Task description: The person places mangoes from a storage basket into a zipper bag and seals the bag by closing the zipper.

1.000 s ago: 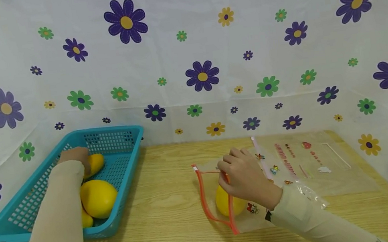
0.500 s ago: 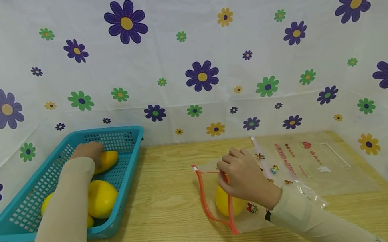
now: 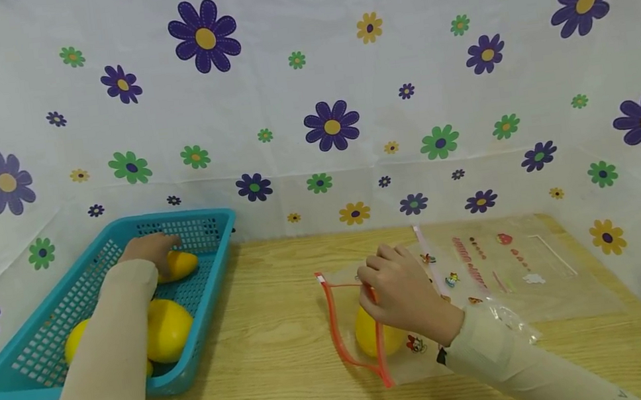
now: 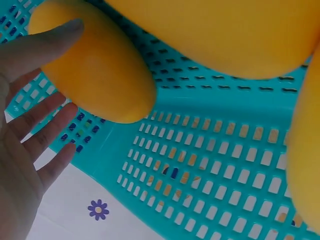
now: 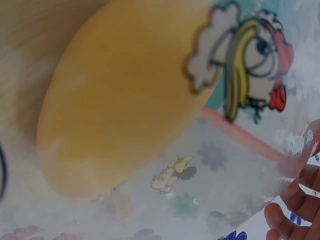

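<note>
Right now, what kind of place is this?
It looks like a little indoor work spot, though I can't tell which room. There's a wood-look table, a flowery sheet hanging behind it, and a blue basket holding yellow fruit-shaped things.

I can read no word, brand or number. Right of my clear plastic bag with the orange-red zip edge, a flat clear plastic pouch with a lilac edge bears red lettering, too small and blurred for me to make out as words.
</note>
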`<action>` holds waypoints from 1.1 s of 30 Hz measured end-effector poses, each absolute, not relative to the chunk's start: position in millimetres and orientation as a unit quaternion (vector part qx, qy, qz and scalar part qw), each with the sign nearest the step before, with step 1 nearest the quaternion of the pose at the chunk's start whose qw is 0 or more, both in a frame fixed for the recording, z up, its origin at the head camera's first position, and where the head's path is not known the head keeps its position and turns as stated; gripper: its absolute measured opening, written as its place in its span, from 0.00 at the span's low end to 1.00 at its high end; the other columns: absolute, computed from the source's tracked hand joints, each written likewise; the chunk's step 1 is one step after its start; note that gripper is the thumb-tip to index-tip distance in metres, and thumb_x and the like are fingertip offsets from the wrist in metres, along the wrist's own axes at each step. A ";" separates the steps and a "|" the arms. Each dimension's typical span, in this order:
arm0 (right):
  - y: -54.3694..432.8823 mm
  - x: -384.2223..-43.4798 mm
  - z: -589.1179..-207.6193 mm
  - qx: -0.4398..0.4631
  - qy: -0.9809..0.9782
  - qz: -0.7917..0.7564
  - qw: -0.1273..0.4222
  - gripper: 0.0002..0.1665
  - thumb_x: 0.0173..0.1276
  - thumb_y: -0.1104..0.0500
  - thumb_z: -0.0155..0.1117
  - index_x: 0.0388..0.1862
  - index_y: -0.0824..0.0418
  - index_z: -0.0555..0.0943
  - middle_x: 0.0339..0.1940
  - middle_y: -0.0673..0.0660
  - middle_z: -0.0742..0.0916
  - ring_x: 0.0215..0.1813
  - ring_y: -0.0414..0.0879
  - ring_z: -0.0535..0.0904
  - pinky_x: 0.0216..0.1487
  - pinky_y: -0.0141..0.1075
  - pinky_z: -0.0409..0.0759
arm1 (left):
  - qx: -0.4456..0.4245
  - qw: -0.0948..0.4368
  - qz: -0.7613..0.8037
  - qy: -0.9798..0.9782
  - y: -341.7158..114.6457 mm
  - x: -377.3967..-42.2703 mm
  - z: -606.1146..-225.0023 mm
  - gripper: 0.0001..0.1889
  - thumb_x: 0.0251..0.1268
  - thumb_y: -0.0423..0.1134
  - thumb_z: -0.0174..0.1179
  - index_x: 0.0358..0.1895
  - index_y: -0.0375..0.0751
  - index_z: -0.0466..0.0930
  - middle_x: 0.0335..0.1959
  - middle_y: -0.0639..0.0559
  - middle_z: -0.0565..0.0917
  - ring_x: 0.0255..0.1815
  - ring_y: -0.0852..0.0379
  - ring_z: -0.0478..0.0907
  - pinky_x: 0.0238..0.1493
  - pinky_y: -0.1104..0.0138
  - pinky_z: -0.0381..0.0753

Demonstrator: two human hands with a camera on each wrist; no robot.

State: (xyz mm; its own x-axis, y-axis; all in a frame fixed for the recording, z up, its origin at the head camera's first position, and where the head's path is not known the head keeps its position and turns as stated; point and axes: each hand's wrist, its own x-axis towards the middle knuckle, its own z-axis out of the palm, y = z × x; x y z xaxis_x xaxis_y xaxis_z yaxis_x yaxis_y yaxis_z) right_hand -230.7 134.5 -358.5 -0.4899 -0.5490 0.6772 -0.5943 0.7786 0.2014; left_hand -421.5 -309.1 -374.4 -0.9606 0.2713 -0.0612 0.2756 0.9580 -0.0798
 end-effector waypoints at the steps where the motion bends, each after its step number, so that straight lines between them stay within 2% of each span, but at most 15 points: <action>1: 134.5 -230.7 -358.5 0.332 -0.862 0.030 0.381 0.07 0.50 0.58 0.65 0.18 0.54 0.76 0.16 0.48 0.77 0.25 0.44 0.66 0.29 0.33 0.61 | 0.141 0.022 -0.053 0.988 -310.9 -421.8 -375.8 0.32 0.43 0.33 0.70 0.59 0.42 0.72 0.53 0.33 0.78 0.49 0.36 0.75 0.50 0.41 0.73; 3: 134.4 -231.0 -358.6 0.332 -0.863 0.031 0.381 0.07 0.51 0.59 0.64 0.18 0.54 0.76 0.16 0.48 0.77 0.25 0.44 0.66 0.29 0.33 0.61 | 0.140 0.020 -0.064 0.988 -314.7 -421.3 -378.6 0.34 0.45 0.34 0.69 0.61 0.40 0.70 0.53 0.32 0.77 0.50 0.34 0.74 0.51 0.40 0.71; 8: 133.8 -231.8 -359.4 0.333 -0.863 0.030 0.379 0.06 0.51 0.58 0.63 0.18 0.54 0.77 0.17 0.48 0.77 0.25 0.44 0.65 0.29 0.33 0.60 | 0.116 0.033 -0.055 0.991 -324.6 -415.8 -382.8 0.32 0.47 0.32 0.67 0.60 0.33 0.69 0.49 0.30 0.78 0.46 0.33 0.74 0.51 0.39 0.70; 12: 133.6 -231.9 -359.5 0.331 -0.865 0.028 0.375 0.05 0.51 0.58 0.63 0.19 0.54 0.77 0.17 0.48 0.77 0.25 0.43 0.66 0.29 0.33 0.60 | 0.111 0.035 -0.050 0.992 -327.2 -414.4 -383.3 0.27 0.47 0.31 0.66 0.54 0.30 0.71 0.43 0.32 0.80 0.40 0.37 0.75 0.48 0.40 0.70; 17: 133.4 -232.1 -359.5 0.329 -0.867 0.027 0.373 0.06 0.51 0.58 0.63 0.19 0.54 0.77 0.17 0.48 0.77 0.25 0.43 0.65 0.30 0.33 0.60 | 0.119 0.027 -0.047 0.991 -324.5 -414.4 -380.9 0.19 0.48 0.34 0.66 0.45 0.33 0.75 0.32 0.41 0.81 0.31 0.46 0.72 0.38 0.48 0.72; 25: 133.6 -232.5 -360.2 0.329 -0.865 0.025 0.379 0.06 0.51 0.58 0.63 0.18 0.54 0.77 0.17 0.48 0.78 0.25 0.44 0.66 0.29 0.33 0.60 | 0.111 0.051 -0.017 0.992 -317.2 -417.8 -378.1 0.34 0.46 0.53 0.68 0.53 0.33 0.74 0.39 0.40 0.82 0.34 0.47 0.72 0.38 0.51 0.72; 29: 133.5 -232.9 -360.6 0.331 -0.862 0.026 0.383 0.06 0.51 0.58 0.64 0.18 0.54 0.77 0.17 0.48 0.78 0.25 0.44 0.66 0.29 0.33 0.60 | 0.122 0.061 -0.016 0.990 -315.9 -419.8 -379.7 0.35 0.43 0.57 0.70 0.51 0.35 0.75 0.38 0.43 0.82 0.34 0.49 0.73 0.36 0.53 0.74; 33: 134.0 -233.4 -360.6 0.331 -0.862 0.026 0.383 0.06 0.51 0.58 0.64 0.19 0.54 0.77 0.17 0.48 0.78 0.25 0.44 0.66 0.29 0.33 0.61 | 0.121 0.073 -0.008 0.990 -316.0 -423.0 -384.0 0.37 0.37 0.55 0.74 0.50 0.37 0.74 0.39 0.43 0.81 0.36 0.48 0.74 0.37 0.53 0.76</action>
State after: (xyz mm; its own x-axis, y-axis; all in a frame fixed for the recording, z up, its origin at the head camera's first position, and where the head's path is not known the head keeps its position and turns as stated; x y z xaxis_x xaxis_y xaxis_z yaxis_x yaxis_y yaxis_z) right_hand -233.4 134.0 -360.6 -0.4880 -0.5498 0.6779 -0.5903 0.7800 0.2077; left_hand -423.0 -316.0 -384.0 -0.9601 0.2385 -0.1458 0.2407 0.9706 0.0026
